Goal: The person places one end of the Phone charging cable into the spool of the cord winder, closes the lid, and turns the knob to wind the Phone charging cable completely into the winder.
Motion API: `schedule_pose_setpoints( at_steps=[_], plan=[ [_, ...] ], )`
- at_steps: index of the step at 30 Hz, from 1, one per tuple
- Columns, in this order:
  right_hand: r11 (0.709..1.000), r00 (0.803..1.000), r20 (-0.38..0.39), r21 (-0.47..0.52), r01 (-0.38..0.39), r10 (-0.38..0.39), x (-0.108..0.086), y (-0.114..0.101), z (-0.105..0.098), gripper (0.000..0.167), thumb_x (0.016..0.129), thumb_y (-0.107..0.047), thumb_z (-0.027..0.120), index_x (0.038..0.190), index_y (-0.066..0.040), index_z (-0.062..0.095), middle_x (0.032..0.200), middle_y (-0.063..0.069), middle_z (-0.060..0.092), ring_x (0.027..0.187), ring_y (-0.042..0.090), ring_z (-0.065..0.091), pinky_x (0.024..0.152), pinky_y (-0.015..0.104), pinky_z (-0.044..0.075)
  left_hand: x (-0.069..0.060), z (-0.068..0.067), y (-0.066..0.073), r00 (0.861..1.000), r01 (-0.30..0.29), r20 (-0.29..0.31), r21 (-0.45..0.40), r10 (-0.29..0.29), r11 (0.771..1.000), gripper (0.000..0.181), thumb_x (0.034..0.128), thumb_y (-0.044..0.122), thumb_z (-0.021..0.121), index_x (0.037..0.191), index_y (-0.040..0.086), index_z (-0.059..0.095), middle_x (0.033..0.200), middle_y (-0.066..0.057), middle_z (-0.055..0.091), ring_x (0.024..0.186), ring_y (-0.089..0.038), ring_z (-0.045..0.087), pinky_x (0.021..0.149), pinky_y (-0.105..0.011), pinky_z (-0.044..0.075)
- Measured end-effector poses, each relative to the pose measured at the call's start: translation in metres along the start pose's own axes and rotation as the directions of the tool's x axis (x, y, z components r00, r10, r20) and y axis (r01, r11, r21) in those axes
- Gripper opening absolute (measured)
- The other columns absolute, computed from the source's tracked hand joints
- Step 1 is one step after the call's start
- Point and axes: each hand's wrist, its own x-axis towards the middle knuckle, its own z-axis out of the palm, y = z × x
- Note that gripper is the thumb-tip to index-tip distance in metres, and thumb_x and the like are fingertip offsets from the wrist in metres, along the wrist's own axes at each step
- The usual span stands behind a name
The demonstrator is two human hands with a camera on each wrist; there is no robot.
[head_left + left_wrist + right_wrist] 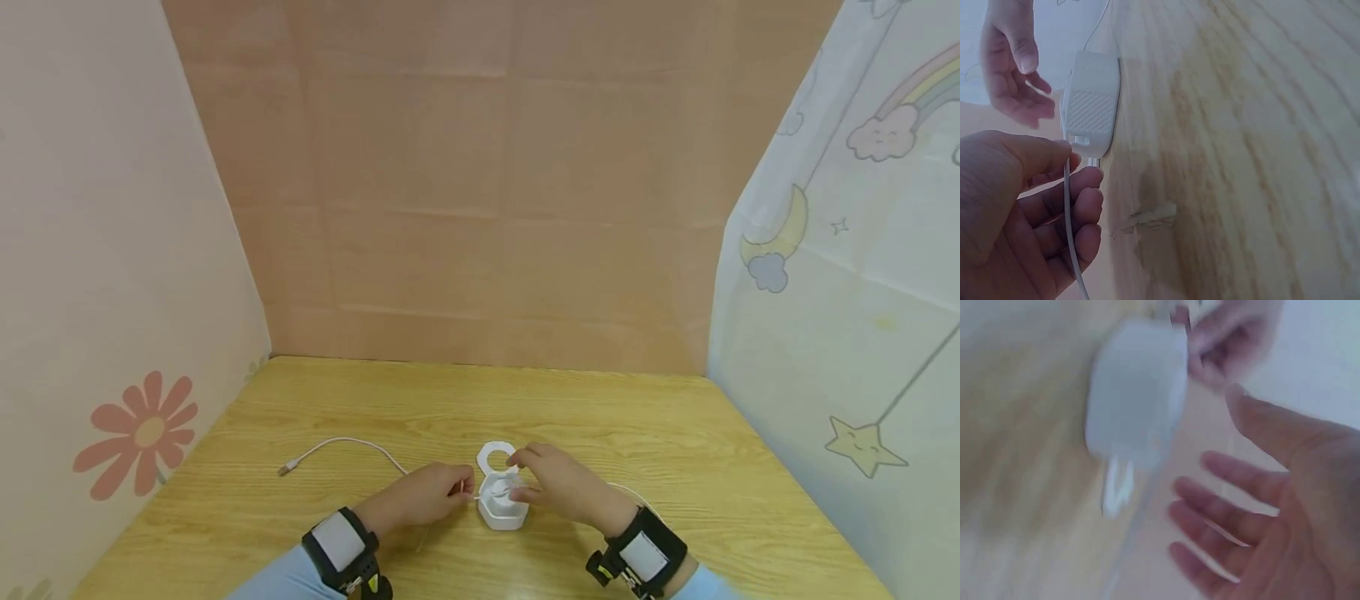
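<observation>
A small white hexagonal box (502, 512) stands on the table, its ring-shaped lid (486, 457) swung back behind it. At the box's left side my left hand (438, 493) pinches the white cable (1071, 231) between thumb and fingers; the left wrist view shows the cable running up to the box (1092, 94). My right hand (562, 487) hovers over the box's right side, fingers spread and slightly bent. In the blurred right wrist view my right hand (1272, 512) holds nothing, beside the box (1138, 394). What lies inside the box is partly hidden.
The cable's plug end (287, 468) lies on the wooden table (360, 387) at the left. More white cable (637, 495) runs out behind my right wrist. A brown sheet (495, 183) hangs at the back, with patterned sheets on both sides.
</observation>
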Motion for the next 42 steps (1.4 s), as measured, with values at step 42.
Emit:
schedule_pose_setpoints(
  at_steps=[42],
  plan=[
    [0.996,1.0,-0.002,0.094,0.014,-0.014,0.008,-0.008,0.022,0.033,0.083,-0.028,0.074,0.11,-0.01,0.068,0.105,-0.003,0.055,0.095,0.01,0.053,0.08,0.025,0.05,0.019,-0.004,0.008,0.991,0.132,0.006,0.04,-0.133,0.99,0.016,0.0839,0.017,0.074,0.075,0.019,0.061,0.067,0.011,0.051,0.06,-0.003,0.044,0.055,-0.02,0.038]
  ],
)
